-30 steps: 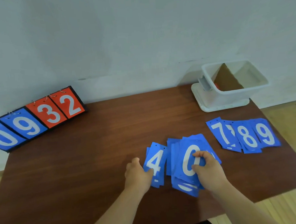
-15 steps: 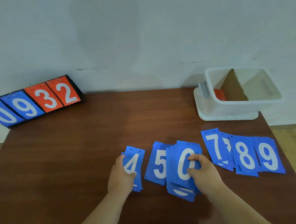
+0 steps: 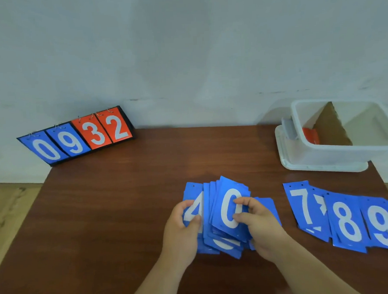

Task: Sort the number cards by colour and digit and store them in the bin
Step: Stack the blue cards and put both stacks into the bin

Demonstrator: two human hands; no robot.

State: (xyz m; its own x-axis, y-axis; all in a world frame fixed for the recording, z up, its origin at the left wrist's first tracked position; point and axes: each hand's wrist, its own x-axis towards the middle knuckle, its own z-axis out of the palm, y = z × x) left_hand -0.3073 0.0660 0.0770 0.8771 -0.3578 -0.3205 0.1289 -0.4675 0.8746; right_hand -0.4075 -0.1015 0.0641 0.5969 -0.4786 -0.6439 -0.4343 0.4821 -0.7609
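The left hand point(image 3: 181, 233) grips the blue 4 card point(image 3: 194, 191), its thumb pressed on the face near the digit and its fingers curled over the card's left edge. The right hand point(image 3: 262, 228) pinches the blue 0 card point(image 3: 228, 212) at its right edge, thumb and forefinger on the face. The 0 card lies on top of a loose pile of blue cards point(image 3: 225, 246) fanned on the bench point(image 3: 102, 208), and the 4 card sits at the pile's left side, overlapped by it.

To the right of the pile, apart from it, a row of blue cards lies face up and overlapping: a 7 card point(image 3: 301, 206), a mostly covered card point(image 3: 319, 205) whose digit cannot be read, an 8 card point(image 3: 347, 219) and a 9 card point(image 3: 382, 224).

Beyond that row, at the far right corner of the bench, the white plastic bin point(image 3: 346, 154) stands on a white lid point(image 3: 286, 162). A brown cardboard divider point(image 3: 331, 126) stands in the bin and splits it into 2 compartments. In the left compartment, red cards point(image 3: 310, 135) lean behind the divider; the right compartment shows its white floor.

At the far left corner a flip scoreboard point(image 3: 75, 137) stands tilted by the wall point(image 3: 184, 57), reading 0 and 9 in blue, then 3 and 2 in red.
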